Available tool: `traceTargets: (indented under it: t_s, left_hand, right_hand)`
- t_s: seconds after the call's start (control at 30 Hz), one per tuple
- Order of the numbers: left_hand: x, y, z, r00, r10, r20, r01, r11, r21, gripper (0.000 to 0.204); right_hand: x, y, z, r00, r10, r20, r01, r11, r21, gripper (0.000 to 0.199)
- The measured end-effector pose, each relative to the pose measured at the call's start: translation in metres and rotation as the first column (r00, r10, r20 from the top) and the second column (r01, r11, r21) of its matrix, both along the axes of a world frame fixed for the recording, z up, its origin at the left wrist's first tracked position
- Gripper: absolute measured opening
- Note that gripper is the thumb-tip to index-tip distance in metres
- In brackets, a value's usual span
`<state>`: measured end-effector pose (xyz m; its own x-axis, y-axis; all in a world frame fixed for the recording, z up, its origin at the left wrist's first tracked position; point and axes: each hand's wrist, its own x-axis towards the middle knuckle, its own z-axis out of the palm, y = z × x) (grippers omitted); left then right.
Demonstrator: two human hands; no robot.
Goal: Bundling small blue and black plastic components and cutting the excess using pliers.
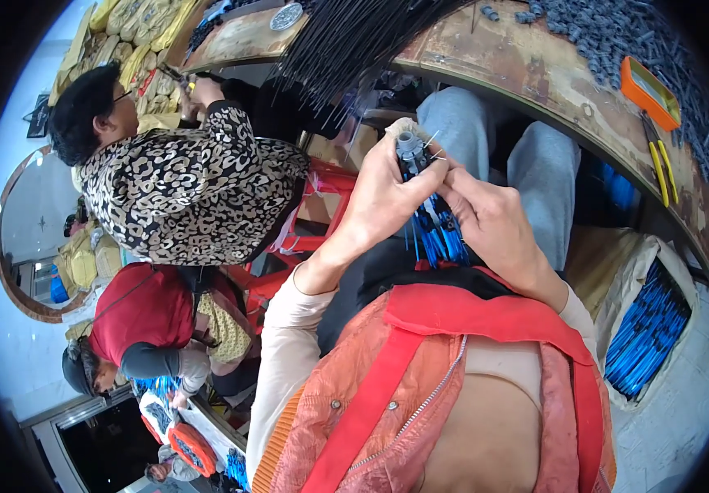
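Observation:
Between my two hands, above my lap, is a bundle of thin blue and black ribs (436,234) that looks like an umbrella frame. A round grey plastic collar (408,143) tops it, and a few thin wire ends stick out beside the collar. My left hand (383,185) is wrapped round the upper part of the bundle, just below the collar. My right hand (490,214) is closed at its right side, fingers pinched near the ribs by my left thumb. What those right fingertips grip, whether a rib or a wire, is too small to make out.
Ahead curves a worn wooden table (502,62) with black rods (346,41), grey plastic parts (584,33), an orange box (648,92) and yellow-handled pliers (658,160). A sack of blue ribs (648,329) stands right. A person in a patterned top (190,185) sits left near red stools (321,205).

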<state>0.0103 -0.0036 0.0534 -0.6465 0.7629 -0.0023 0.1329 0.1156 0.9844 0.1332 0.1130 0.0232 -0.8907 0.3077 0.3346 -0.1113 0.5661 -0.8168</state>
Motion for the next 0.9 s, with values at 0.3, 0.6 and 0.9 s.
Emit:
traceTargets:
  t_s: [0.3, 0.6, 0.9]
  left_hand:
    - [0.005, 0.023, 0.049, 0.903, -0.397, 0.164, 0.367, 0.911, 0.187, 0.009]
    - [0.005, 0.068, 0.031, 0.847, -0.511, 0.147, 0.502, 0.86, 0.095, 0.009]
    - [-0.006, 0.045, 0.008, 0.877, -0.419, 0.234, 0.426, 0.904, 0.025, 0.008]
  right_hand:
    - [0.108, 0.07, 0.003, 0.935, -0.223, 0.276, 0.205, 0.974, 0.093, 0.016]
    - [0.161, 0.241, -0.012, 0.719, -0.692, -0.059, 0.541, 0.504, 0.673, 0.029]
    - [0.135, 0.277, -0.052, 0.748, -0.659, -0.079, 0.62, 0.65, 0.44, 0.04]
